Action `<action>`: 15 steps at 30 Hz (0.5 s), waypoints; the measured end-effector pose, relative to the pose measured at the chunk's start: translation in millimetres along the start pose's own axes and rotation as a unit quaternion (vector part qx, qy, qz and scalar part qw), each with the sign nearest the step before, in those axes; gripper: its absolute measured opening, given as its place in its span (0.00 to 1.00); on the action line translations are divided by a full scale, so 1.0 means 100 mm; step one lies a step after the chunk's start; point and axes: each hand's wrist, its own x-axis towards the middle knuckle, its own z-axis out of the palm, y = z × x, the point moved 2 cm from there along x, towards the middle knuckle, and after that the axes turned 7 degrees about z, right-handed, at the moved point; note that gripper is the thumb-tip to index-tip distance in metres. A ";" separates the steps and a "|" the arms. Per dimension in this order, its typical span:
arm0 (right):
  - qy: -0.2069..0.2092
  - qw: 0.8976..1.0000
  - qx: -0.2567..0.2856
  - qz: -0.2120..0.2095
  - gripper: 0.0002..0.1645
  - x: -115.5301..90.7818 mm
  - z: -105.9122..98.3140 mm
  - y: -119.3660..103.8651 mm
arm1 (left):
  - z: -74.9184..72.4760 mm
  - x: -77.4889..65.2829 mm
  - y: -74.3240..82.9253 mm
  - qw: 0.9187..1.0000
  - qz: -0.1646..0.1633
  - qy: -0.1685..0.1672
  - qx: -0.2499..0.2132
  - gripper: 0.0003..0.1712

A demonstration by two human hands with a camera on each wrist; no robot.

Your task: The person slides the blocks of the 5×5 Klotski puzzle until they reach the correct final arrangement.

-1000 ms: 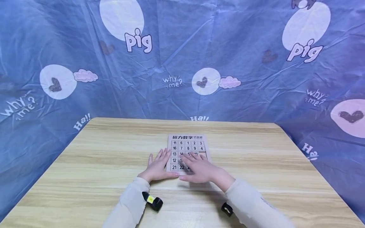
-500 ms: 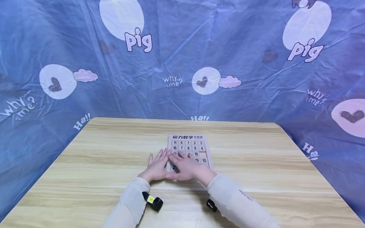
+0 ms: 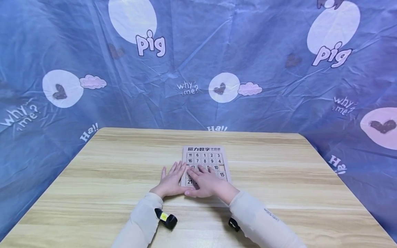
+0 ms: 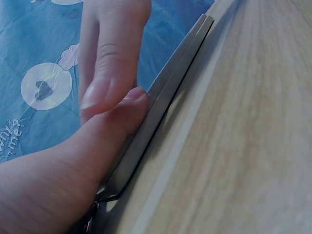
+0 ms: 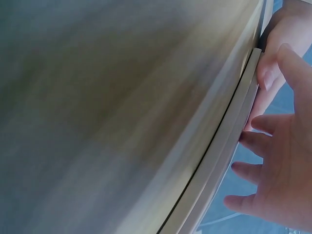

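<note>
A pale number slide puzzle (image 3: 203, 149) lies flat on the table, several numbered tiles showing in its frame. My left hand (image 3: 170, 182) rests against its lower left corner, fingers straight along the left side and thumb along the near edge. Over the lower tiles spreads my right hand (image 3: 206, 184), covering several of them. In the right wrist view, one of its fingertips (image 5: 247, 137) comes down right at the puzzle's surface. The tile marked 10 (image 3: 216, 167) sits just right of these fingers. The left wrist view has the right thumb overlapping the left thumb (image 4: 122, 109).
The wood-grain table (image 3: 279, 165) extends around the puzzle on all sides. A blue printed cloth (image 3: 173, 110) hangs behind it and at both sides. Black wrist cameras (image 3: 169, 220) are strapped over the light sleeves.
My right hand has moved left across the puzzle, then slightly back right. Third-row tiles, 13, 5 and 10 among them, have shifted right into the gap. The left hand stays put.
</note>
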 end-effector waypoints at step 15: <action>0.007 1.000 -0.002 0.006 0.50 -0.08 0.01 0.13 | -0.01 -0.01 0.00 1.000 0.005 0.009 -0.010 0.61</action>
